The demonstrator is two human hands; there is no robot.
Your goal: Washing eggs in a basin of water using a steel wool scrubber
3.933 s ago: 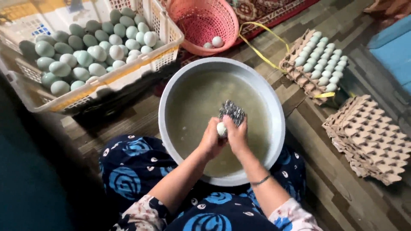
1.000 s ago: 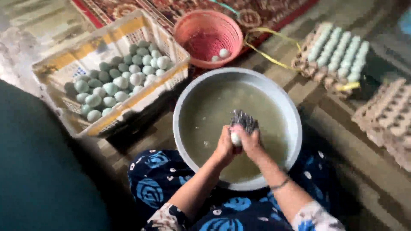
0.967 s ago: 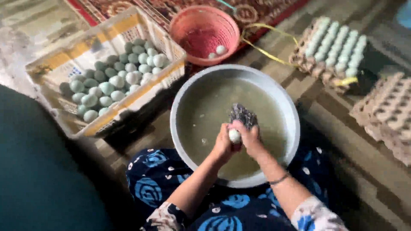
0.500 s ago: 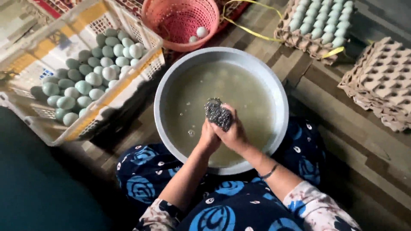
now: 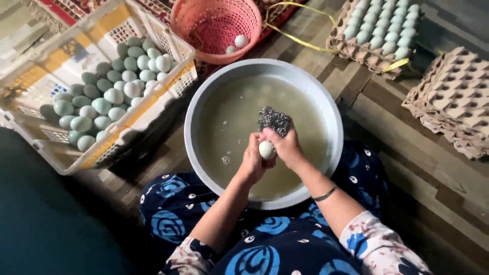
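Observation:
A pale egg [image 5: 266, 149] is gripped in my left hand [image 5: 253, 162] above a large grey basin [image 5: 333, 114] of murky water. My right hand [image 5: 288, 147] presses a grey metal scouring pad [image 5: 273, 120] against the egg's top. Both hands meet over the middle of the basin, near its front half. The basin rests between my knees, which are covered in dark blue patterned cloth.
A white plastic crate [image 5: 168, 38] with several pale green eggs [image 5: 104, 99] stands at the left. A pink basket [image 5: 204, 20] with two eggs is behind the basin. A filled egg tray [image 5: 379, 33] and stacked cardboard trays [image 5: 456, 102] lie at the right on the wooden floor.
The view has shifted a little. My hands stay over the basin with the pad rubbing the egg; the egg shows more between my fingers now.

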